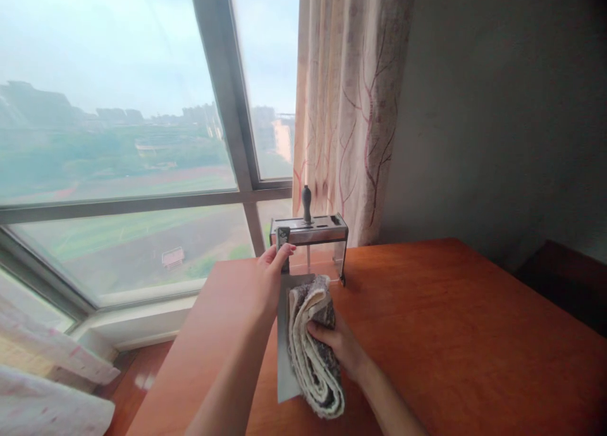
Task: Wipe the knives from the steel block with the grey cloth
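Head cam: on the reddish-brown wooden table (427,316), nr its far edge, stands a box-shaped knife block w/ silver metal top & see-through sides (317,235). A dark grey rounded handle (306,203) sticks straight up from the block's top; a thin pale strip shows thru the clear front below it.

L hand (274,262) is just on the near-left side of the block, clamped on the dark handle of a broad, flat, grey metal cleaver (284,366). Cleaver is in front of the block, held handle up, blade down; its handle overlaps the block's L front corner in view, can't tell if they touch.

R hand (340,342) is on the near side of the block, lower & farther from it than the L hand, clamped on a thick folded towel, off-white w/ mottled grey-purple outer face (303,335). Thumb is on top of the folds, other fingers mostly hidden. Towel lies along the blade's R side & covers part of it; can't tell if it wraps round the back. Hands are apart from each other.

Behind the block: beige curtain w/ reddish branch pattern (355,107). To the block's R & beyond: plain dark grey wall (465,138). To its L & beyond: big window w/ grey metal frame (227,75), hazy sky & greenery outside. Far L of the block, low down: pale patterned curtain (57,404).
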Motion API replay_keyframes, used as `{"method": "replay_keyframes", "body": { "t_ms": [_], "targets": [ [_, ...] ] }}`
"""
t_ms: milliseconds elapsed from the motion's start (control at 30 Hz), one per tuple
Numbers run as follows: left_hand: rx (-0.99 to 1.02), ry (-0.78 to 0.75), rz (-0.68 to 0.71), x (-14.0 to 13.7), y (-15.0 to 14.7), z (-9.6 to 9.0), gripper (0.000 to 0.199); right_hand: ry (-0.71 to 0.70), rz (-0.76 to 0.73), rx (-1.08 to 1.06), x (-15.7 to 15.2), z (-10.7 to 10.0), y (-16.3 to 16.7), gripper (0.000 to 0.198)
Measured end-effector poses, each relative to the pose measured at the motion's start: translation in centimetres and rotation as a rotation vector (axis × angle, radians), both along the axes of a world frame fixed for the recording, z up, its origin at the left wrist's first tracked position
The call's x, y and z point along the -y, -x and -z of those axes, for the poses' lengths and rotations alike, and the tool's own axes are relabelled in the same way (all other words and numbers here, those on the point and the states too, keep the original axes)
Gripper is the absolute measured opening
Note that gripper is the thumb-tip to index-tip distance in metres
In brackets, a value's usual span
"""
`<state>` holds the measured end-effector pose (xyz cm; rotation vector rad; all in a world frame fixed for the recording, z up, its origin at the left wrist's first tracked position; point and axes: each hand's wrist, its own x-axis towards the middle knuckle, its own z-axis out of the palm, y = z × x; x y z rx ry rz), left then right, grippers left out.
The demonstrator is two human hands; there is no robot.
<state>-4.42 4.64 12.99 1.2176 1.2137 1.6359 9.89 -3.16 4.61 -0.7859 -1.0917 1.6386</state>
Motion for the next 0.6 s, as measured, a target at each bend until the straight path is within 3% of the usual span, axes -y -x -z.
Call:
{"method": "replay_keyframes", "body": {
  "t_ms": [333, 600],
  "targets": [
    [0.061, 0.049, 0.273, 2.7, -4.8, 0.8, 0.022, -0.001, 0.183, -0.142, -1.2, 0.4, -2.1, 0.039],
    [0.136, 0.036, 0.42, 2.6, -5.4, 1.2, 0.028, -0.09, 0.341, -0.165, -1.1, -0.7, -2.5, 0.05]
  ]
}}
